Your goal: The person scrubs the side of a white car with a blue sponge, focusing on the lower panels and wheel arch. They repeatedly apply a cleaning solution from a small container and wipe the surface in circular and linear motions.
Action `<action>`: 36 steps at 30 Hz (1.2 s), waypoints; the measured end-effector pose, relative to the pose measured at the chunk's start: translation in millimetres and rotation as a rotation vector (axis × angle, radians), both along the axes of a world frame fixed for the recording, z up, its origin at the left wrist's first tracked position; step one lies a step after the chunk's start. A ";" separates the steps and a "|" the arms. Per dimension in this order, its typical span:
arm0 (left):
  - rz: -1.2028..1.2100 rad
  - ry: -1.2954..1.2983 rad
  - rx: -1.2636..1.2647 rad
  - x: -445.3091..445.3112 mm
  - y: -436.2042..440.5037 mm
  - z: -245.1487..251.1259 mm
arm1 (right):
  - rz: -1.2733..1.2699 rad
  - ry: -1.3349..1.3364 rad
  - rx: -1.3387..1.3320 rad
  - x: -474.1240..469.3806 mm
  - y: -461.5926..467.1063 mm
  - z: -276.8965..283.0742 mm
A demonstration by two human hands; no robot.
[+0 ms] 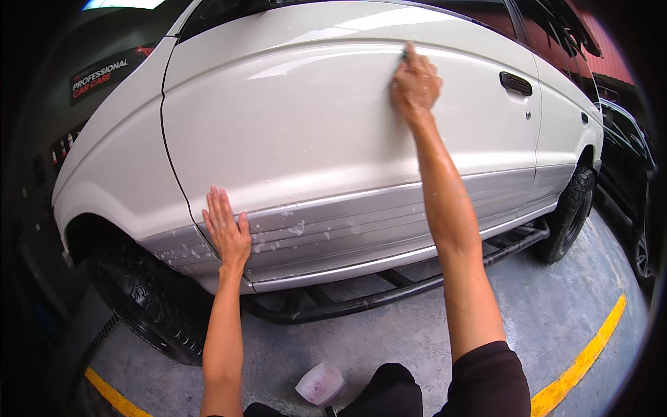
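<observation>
My right hand reaches up against the upper part of a white car door. Its fingers press near the body crease, and a small dark thing shows at the fingertips; what it is stays mostly hidden. My left hand lies flat, fingers spread, at the door's lower front corner, over the edge of the grey lower cladding. Patches of foam and water drops dot the cladding and the white paint above it. The black door handle is to the right of my right hand.
A black tubular side step runs under the door between the front tyre and the rear tyre. A whitish container stands on the wet floor by my knees. Yellow lines mark the floor. A dark car is at right.
</observation>
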State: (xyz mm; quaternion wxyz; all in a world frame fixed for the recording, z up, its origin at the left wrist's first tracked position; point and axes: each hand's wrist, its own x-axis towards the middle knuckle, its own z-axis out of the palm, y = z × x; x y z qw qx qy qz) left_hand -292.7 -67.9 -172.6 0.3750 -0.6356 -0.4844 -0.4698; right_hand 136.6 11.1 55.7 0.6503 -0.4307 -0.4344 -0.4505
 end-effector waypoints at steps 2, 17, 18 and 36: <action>0.000 0.001 0.068 -22.6 6.1 -7.7 | -0.095 0.231 -0.148 76.0 0.2 6.6; -0.045 -0.102 -0.009 -37.3 -3.1 -2.7 | 0.243 -0.328 -0.076 -193.4 -12.5 31.5; -0.050 -0.080 -0.018 -43.1 -4.0 -2.8 | 0.231 -0.229 -0.096 -154.1 -12.1 34.8; -0.081 -0.158 -0.224 -51.3 -13.8 -9.7 | 0.442 -0.368 0.104 -427.7 -33.2 43.4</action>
